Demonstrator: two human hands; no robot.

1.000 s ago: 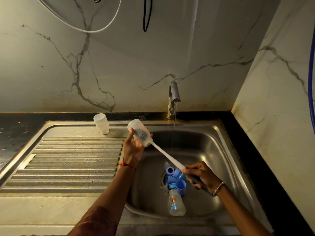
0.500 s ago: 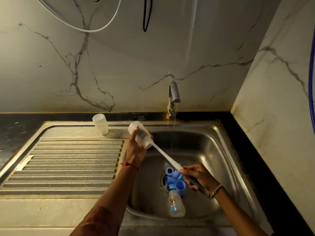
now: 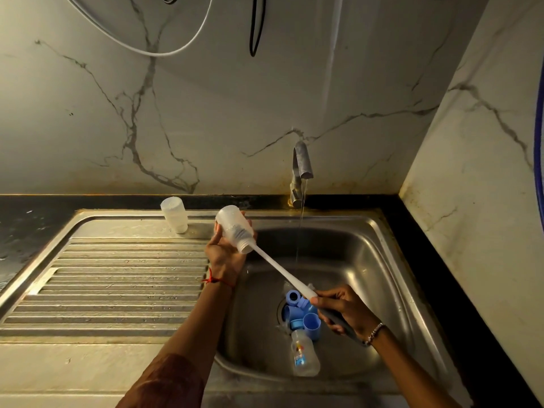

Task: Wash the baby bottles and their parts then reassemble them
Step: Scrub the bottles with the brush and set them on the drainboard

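Left hand (image 3: 225,254) wrapped round tilted bottle (image 3: 234,228) above sink (image 3: 379,245) edge, right hand (image 3: 341,309) closed on brush (image 3: 282,270) handle, head inside bottle; blue parts (image 3: 300,312) and second bottle (image 3: 303,356) at drain, tap (image 3: 301,166) trickling.

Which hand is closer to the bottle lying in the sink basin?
Right. The right hand grips the brush handle just above and right of the lying bottle. The left hand is farther, up by the basin's left rim, holding another bottle.
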